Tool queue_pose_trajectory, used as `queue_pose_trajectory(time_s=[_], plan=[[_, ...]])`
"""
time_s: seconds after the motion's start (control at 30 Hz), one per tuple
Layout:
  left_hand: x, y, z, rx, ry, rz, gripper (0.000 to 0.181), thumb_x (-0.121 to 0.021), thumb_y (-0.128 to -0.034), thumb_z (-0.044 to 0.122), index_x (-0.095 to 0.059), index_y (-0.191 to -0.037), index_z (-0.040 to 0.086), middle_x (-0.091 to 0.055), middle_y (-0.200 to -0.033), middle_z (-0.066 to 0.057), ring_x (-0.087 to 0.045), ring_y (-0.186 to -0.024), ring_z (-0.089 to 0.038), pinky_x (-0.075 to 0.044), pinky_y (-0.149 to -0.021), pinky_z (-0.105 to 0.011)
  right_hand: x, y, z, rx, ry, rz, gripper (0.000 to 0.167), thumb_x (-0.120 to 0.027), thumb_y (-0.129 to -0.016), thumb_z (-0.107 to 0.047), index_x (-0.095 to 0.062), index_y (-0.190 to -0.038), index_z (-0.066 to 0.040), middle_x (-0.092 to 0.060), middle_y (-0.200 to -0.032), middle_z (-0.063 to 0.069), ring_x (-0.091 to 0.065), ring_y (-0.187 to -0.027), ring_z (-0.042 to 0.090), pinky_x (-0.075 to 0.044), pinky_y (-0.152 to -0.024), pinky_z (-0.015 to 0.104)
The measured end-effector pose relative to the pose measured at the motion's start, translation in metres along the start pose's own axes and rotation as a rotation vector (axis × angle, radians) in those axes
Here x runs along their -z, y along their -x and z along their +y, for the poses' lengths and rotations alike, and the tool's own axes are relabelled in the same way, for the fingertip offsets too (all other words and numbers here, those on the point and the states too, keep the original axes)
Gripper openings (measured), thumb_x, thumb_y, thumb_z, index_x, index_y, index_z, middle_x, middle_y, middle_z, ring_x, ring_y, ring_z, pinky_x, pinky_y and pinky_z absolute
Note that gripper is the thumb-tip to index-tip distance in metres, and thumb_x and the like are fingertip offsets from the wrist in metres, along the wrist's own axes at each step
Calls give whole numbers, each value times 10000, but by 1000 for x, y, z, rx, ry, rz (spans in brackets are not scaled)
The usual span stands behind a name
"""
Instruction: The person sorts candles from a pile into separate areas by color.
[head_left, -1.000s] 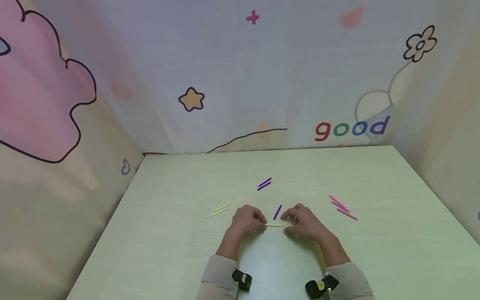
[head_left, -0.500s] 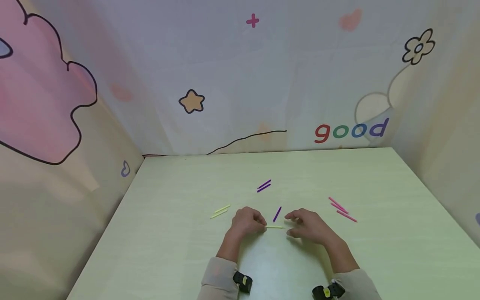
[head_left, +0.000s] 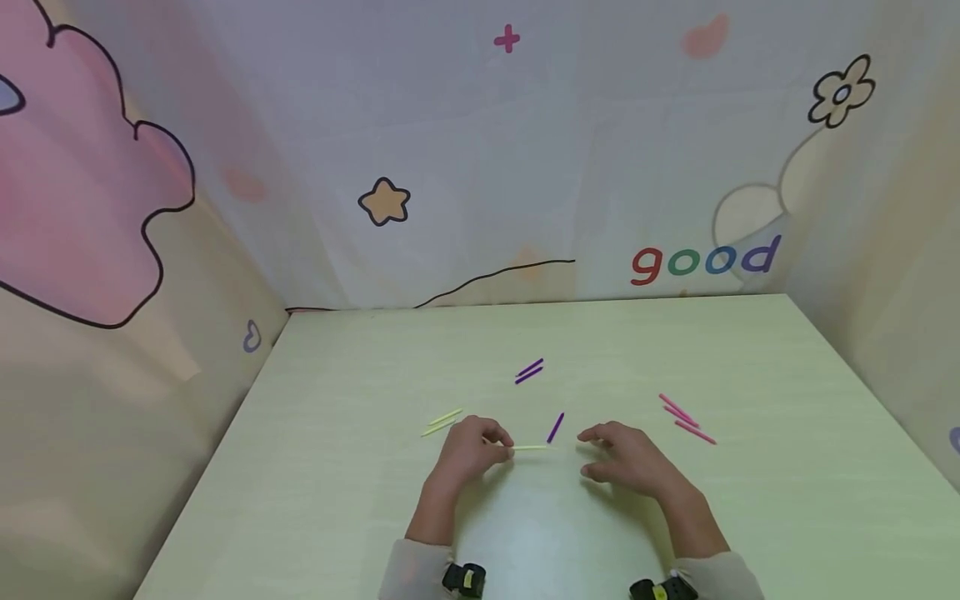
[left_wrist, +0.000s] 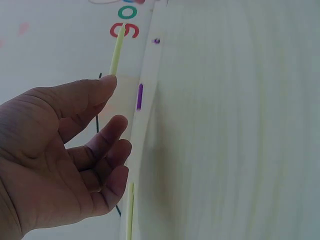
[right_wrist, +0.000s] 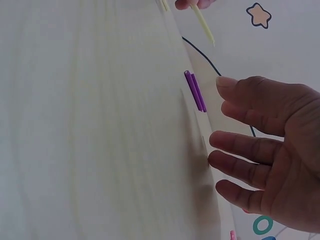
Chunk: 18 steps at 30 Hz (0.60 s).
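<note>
Between thumb and index finger, my left hand (head_left: 472, 450) pinches one end of a pale yellow stick (head_left: 531, 447). In the left wrist view that yellow stick (left_wrist: 118, 50) points up and away from the thumb tip. A single purple stick (head_left: 556, 427) lies slanted on the table just beyond the held stick's free end. My right hand (head_left: 630, 458) is to the right of both sticks, its thumb and fingers spread apart. Nothing is between them in the right wrist view, where the hand (right_wrist: 270, 155) shows palm and relaxed fingers.
Two yellow sticks (head_left: 442, 422) lie left of the left hand, partly close behind it. Two purple sticks (head_left: 528, 372) lie farther back. Three pink sticks (head_left: 686, 418) lie to the right. A printed cloth wall (head_left: 465, 125) stands along the back edge of the table (head_left: 360, 367).
My left hand has moved left with the yellow stick, away from the purple one. My right hand has drawn back to the right and its fingers have spread wider.
</note>
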<state>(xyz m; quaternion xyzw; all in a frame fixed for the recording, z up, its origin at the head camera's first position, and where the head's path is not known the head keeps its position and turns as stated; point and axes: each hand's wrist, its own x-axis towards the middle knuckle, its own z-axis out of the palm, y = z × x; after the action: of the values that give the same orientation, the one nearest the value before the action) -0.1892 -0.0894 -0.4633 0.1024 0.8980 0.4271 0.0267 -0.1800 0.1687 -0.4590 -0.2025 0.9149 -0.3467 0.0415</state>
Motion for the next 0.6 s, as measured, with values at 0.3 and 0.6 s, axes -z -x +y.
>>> queue_pose_trajectory(time_s=[0.3, 0.6], plan=[[20, 5, -16, 31, 18, 52, 45, -729, -744, 83, -710, -784, 92, -617, -863, -36, -563, -803, -198, -444, -649, -339, 2, 3, 1, 13, -15, 4, 400, -764, -745, -177, -635, -1098, -42, -613, -1080, 94, -559, -976, 318, -431, -832, 458], [31, 7, -33, 100, 34, 106, 54, -734, -744, 74, -715, -793, 84, -610, -835, -22, -543, -792, -181, -440, -646, -324, 3, 2, 7, -4, -41, 18, 414, -763, -762, -182, -625, -1125, -39, -610, -1096, 100, -556, -986, 324, -432, -832, 461]])
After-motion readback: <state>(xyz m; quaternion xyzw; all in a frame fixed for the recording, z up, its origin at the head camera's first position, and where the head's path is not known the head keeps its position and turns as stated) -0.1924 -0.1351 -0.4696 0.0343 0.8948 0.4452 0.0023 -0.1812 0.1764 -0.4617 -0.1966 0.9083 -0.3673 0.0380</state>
